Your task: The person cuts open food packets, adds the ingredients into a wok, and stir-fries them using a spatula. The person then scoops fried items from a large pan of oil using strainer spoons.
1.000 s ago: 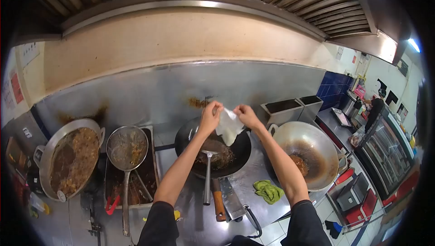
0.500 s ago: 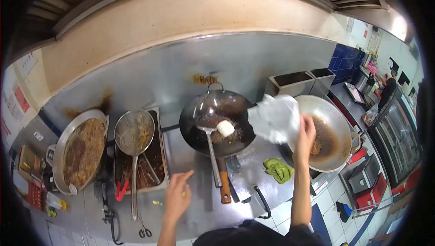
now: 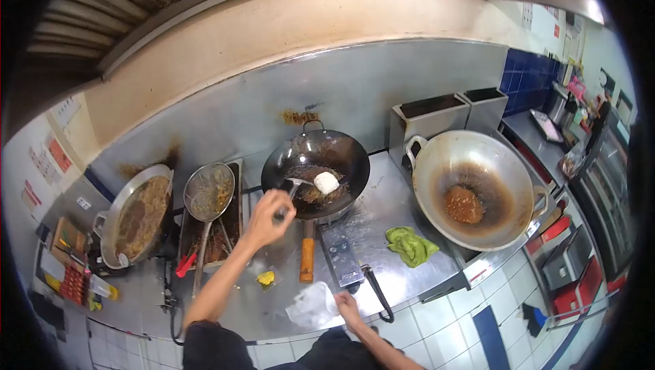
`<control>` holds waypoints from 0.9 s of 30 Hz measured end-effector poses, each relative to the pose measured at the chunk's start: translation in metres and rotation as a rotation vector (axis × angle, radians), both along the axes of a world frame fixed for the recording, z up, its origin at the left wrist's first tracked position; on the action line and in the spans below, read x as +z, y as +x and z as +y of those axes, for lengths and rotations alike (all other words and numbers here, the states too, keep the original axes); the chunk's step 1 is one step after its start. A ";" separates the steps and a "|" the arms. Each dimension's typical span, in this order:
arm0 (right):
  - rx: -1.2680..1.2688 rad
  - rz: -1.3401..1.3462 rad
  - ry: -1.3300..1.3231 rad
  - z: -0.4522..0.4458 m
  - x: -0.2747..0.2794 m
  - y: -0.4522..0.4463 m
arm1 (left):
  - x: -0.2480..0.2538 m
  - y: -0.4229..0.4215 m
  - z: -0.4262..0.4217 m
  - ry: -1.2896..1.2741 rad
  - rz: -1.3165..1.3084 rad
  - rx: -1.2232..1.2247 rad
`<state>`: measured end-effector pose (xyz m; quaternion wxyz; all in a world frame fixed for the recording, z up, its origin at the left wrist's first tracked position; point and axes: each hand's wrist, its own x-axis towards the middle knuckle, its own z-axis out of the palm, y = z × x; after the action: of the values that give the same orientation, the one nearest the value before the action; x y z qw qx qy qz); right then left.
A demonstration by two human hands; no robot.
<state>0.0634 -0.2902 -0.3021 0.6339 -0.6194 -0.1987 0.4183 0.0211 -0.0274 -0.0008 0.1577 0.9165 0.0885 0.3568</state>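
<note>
My left hand (image 3: 271, 216) is closed round the handle of a metal spatula (image 3: 295, 184), whose blade reaches into the black wok (image 3: 278, 163). A white lump (image 3: 326, 182) lies in the wok among brown bits, just right of the blade. Down at the counter's front edge, my right hand (image 3: 348, 307) pinches a clear plastic bag (image 3: 314, 305). The wok's wooden handle (image 3: 307, 259) points toward me, between my two hands.
On the right are a large silver wok (image 3: 439, 158) with brown contents and a green cloth (image 3: 412, 246). Leftward stand a strainer (image 3: 209, 191) over a tray and an oval pan (image 3: 144, 216). Yellow bits (image 3: 266, 278) and a black-handled item (image 3: 377, 293) lie near the front.
The white lump has dropped from the bag into the wok. My left hand has let go of the bag and taken the spatula. My right hand has brought the bag down to the front edge.
</note>
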 end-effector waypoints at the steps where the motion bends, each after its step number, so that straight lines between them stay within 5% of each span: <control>1: 0.052 -0.002 0.020 0.021 0.004 -0.006 | -0.004 0.014 0.004 -0.216 -0.137 0.014; 5: 0.256 0.259 -0.074 0.080 -0.034 -0.023 | -0.015 0.087 0.025 -0.515 -0.113 0.034; 6: 0.270 0.250 -0.073 0.078 -0.032 -0.021 | -0.023 0.108 0.031 -0.340 -0.198 0.075; 7: 0.310 0.009 -0.152 0.074 -0.026 -0.017 | -0.026 0.121 0.037 -0.157 -0.277 0.112; 9: 0.338 -0.251 -0.221 0.077 0.000 -0.007 | -0.010 0.126 0.041 -0.385 -0.272 0.159; 11: 0.214 0.498 0.045 0.071 0.058 0.010 | -0.013 0.138 0.056 -0.484 -0.639 0.249; 12: 0.200 0.493 0.032 0.072 0.090 0.015 | -0.008 0.131 0.058 -0.570 -0.650 0.166; 14: 0.300 0.909 0.326 0.095 0.148 0.023 | 0.010 0.127 0.056 -0.655 -0.660 0.071; 16: 0.272 0.858 0.277 0.118 0.165 0.024 | 0.016 0.126 0.055 -0.710 -0.769 -0.111; 20: 0.250 0.679 0.077 0.130 0.165 0.028 | 0.026 0.133 0.057 -0.716 -0.752 -0.135; 24: 0.192 0.643 -0.049 0.128 0.175 0.031 | -0.046 0.169 0.090 -0.693 -0.644 -0.061; 27: 0.231 0.618 -0.009 0.128 0.166 0.034 | -0.023 0.181 0.102 -0.836 -0.784 -0.056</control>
<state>0.0970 -0.1626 -0.1357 0.6101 -0.4393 -0.0641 0.6563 0.2025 0.0742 -0.0242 0.5371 0.5776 0.1324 0.6004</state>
